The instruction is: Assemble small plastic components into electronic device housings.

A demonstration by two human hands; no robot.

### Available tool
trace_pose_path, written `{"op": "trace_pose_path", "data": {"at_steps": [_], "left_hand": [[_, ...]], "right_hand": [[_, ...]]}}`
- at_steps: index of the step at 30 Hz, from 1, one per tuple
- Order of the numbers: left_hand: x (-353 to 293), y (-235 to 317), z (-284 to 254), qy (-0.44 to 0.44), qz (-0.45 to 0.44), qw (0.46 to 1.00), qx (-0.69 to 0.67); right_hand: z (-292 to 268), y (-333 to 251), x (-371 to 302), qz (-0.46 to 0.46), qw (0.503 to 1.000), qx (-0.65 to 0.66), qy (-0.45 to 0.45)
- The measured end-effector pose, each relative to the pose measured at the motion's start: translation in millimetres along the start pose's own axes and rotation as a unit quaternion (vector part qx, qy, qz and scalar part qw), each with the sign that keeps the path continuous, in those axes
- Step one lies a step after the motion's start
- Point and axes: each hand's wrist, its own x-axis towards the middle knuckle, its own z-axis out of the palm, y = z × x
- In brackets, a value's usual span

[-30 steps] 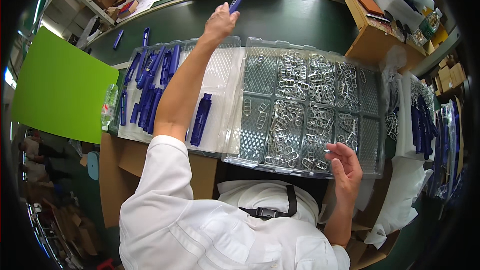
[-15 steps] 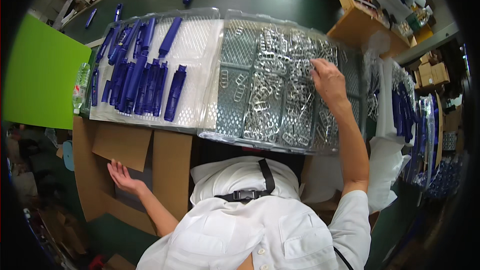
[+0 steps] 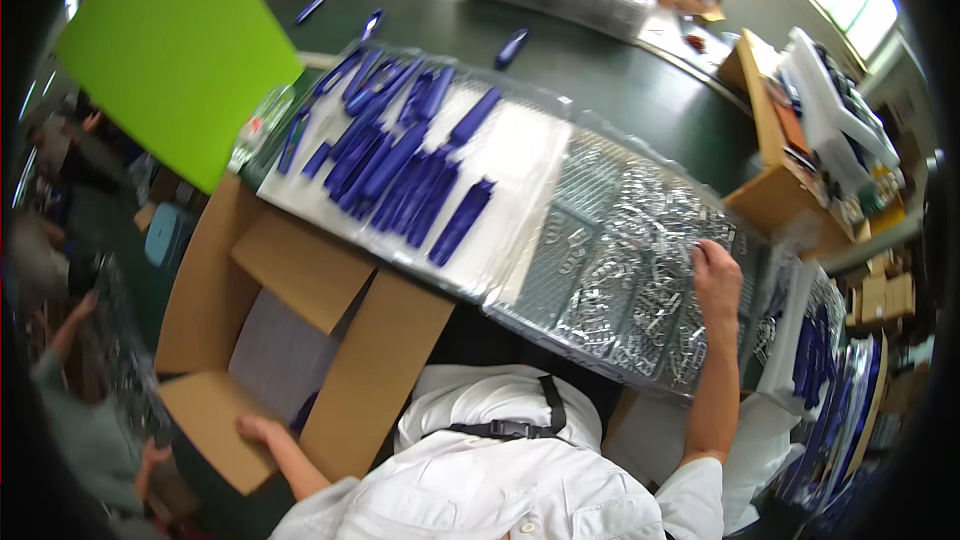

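My right hand (image 3: 718, 285) is over the right part of a clear plastic tray (image 3: 560, 285), its fingers pinched together. Whatever the fingertips hold, if anything, is too small to make out. Small shiny metal clips (image 3: 645, 265) lie heaped in the tray's compartments under and beside that hand. Low at the left, my left hand (image 3: 262, 429) rests at a flap of an open cardboard box (image 3: 345, 405); its fingers are blurred and partly hidden. A dark blue piece (image 3: 304, 410) shows beside it inside the box. Long blue plastic casings (image 3: 395, 165) lie in rows on a white-lined tray (image 3: 510, 175).
Behind the trays, a few loose blue casings (image 3: 511, 48) lie on the dark green table (image 3: 600, 80). A clear bottle (image 3: 262, 125) and a bright green panel (image 3: 180, 50) stand at the left. A wooden shelf (image 3: 775, 160) is at the right. Other people (image 3: 85, 440) are at the left and far side.
My view has turned, tilting the trays. My left hand, open and palm up before, has dropped lower to the box flap. My right hand stays over the metal clips, fingers drawn together.
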Motion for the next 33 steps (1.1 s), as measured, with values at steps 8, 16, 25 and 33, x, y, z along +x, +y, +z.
{"op": "trace_pose_path", "data": {"at_steps": [8, 16, 25, 33], "left_hand": [[-32, -36, 68, -0.402, 0.277, 0.742, 0.459], [20, -13, 28, -0.496, 0.112, 0.758, 0.408], [-31, 27, 9, -0.664, 0.245, 0.540, 0.455], [-54, 145, 15, -0.544, 0.068, 0.830, 0.102]], "right_hand": [[-21, 61, -73, 0.190, 0.945, 0.242, -0.110], [-34, 15, -106, 0.222, 0.928, 0.270, -0.126], [-19, 33, -82, 0.182, 0.926, 0.299, -0.141], [-31, -4, -92, 0.196, 0.925, 0.309, -0.099]]}}
